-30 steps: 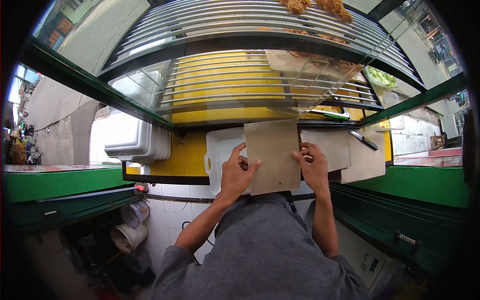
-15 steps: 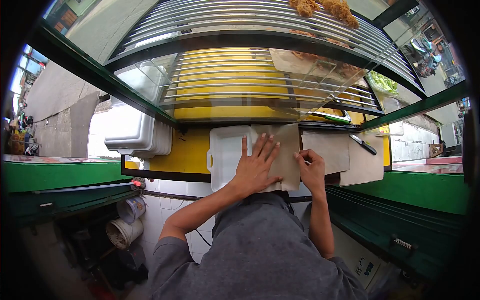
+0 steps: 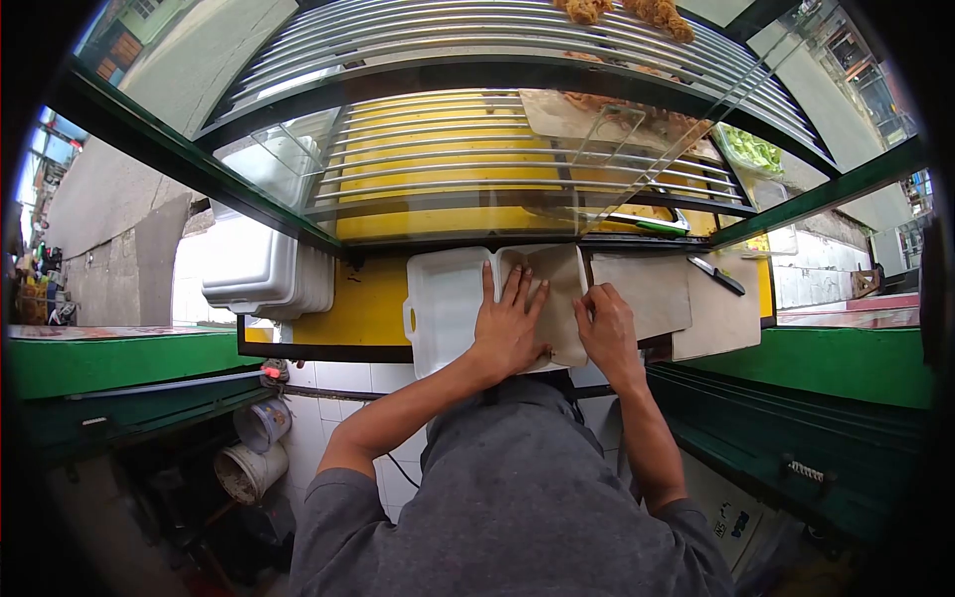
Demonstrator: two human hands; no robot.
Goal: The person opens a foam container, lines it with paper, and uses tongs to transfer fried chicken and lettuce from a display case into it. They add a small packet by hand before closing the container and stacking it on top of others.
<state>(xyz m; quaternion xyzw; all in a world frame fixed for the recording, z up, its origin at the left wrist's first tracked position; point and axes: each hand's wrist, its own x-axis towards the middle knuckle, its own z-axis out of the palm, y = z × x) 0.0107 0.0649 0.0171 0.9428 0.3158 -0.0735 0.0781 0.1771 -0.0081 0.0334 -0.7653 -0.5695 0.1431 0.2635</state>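
A white foam box lies opened out on the yellow counter, its right half lined with brown paper. My left hand presses flat on the paper near the box's middle fold, fingers spread and holding nothing. At the right edge of the lined half is my right hand, its fingers curled and pressed together. What its fingertips pinch, if anything, is hidden.
Stacked white foam boxes stand at the left. Brown sheets and a black-handled knife lie at the right. Behind are a metal rack with fried pieces, a green-handled tool and shredded greens.
The brown paper now sits lower in the box's right half, with the white right rim showing. My right hand has moved slightly left and up, its fingers more curled.
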